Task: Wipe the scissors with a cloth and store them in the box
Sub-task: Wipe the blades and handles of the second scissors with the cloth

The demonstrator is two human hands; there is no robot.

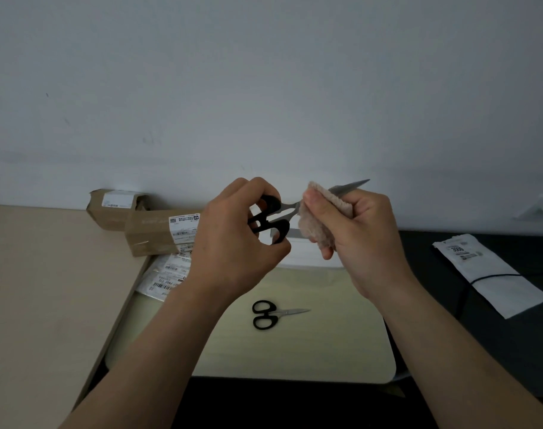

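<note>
Scissors [295,205] gripped by left hand [233,243], right hand [357,230] clasping cloth [318,221] round blades, above pale table [295,351] before grey wall [264,88].

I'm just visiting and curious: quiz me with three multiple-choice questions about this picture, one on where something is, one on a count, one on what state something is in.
1. Where do the small scissors lie?
A. on the pale mat
B. on the cardboard boxes
C. in the right hand

2. How many pairs of scissors are in view?
A. one
B. two
C. four

3. What is the cloth doing?
A. lying flat on the mat
B. hanging from the wall
C. wrapped around the blades of the held scissors

Answers: 1 A, they rest on the pale mat below the hands. 2 B, one lying, one held scissors in the left hand. 3 C, the right hand pinches it around the blades.
</note>
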